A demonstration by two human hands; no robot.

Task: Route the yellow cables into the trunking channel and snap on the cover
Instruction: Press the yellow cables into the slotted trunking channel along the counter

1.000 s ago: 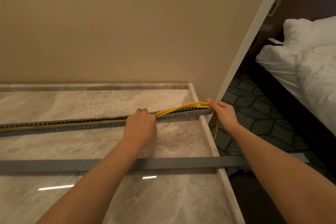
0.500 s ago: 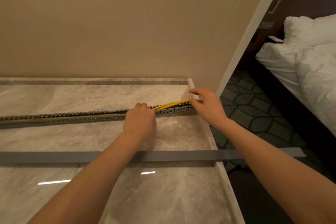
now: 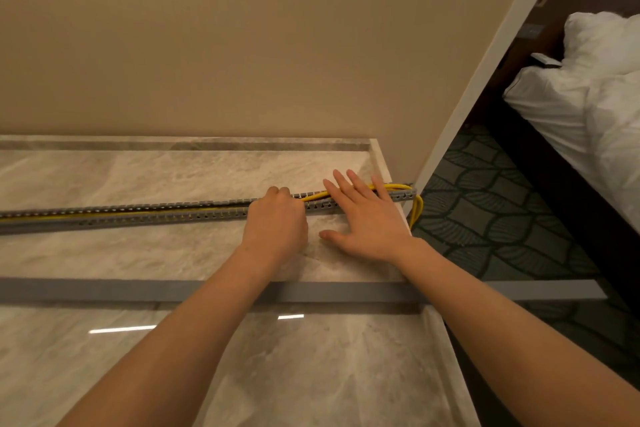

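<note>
A long grey slotted trunking channel [image 3: 138, 215] lies across the marble counter, from the left edge to the counter's right end. Yellow cables [image 3: 313, 197] run inside it, rise out of it near the right end and hang over the counter edge [image 3: 417, 211]. My left hand [image 3: 277, 225] is curled into a fist over the channel, pressing where the cables enter. My right hand [image 3: 367, 218] lies flat with fingers spread across the channel's right part, on top of the raised cables. The flat grey cover strip [image 3: 104, 291] lies nearer to me, parallel to the channel.
The marble counter [image 3: 173, 177] ends at a raised rim on the right, against a beige wall. Beyond it lie patterned carpet [image 3: 485, 204] and a bed with white bedding [image 3: 588, 97]. The cover's right end overhangs the counter edge.
My right hand has moved left from the channel's right end and now lies flat on the cables. The left fist has stayed in place on the channel.
</note>
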